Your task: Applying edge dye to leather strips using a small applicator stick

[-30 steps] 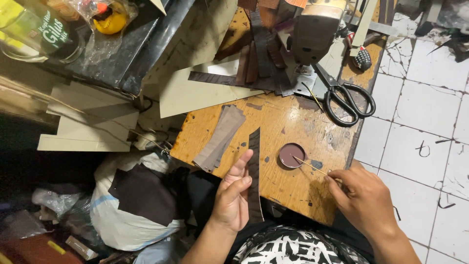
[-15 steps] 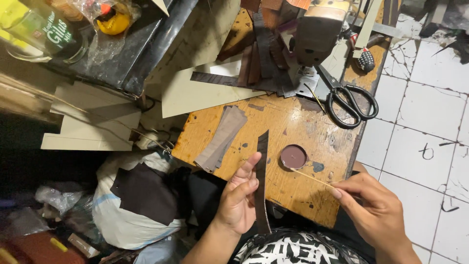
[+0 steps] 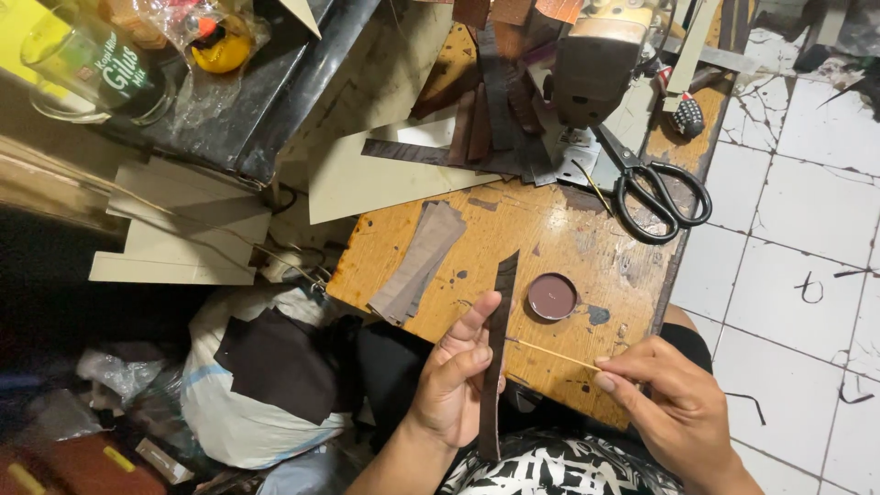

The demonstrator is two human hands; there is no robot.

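The long dark leather strip [image 3: 495,353] stands nearly upright along the left hand [image 3: 451,385], its upper end over the edge of the wooden worktable [image 3: 550,229] and its lower end hanging down towards the lap. The left fingers lie pressed together behind the strip with the thumb laid across its front, while the right hand [image 3: 667,403] pinches a thin wooden stick [image 3: 552,352] between thumb and fingertips, its tip touching the strip's edge. Just beyond sits a small round tin of dark paste [image 3: 553,296]; farther off lie a stack of grey-brown strips [image 3: 420,259] and black-handled scissors [image 3: 655,188]. The strip is held only along one side, so it could twist or slide, and the stick could then smear paste off the edge or onto the fingers; the thin stick may also bend if pressed hard. Compared with half a second ago, the stick's tip has left the tin and come across to the strip, and the right hand sits closer in.
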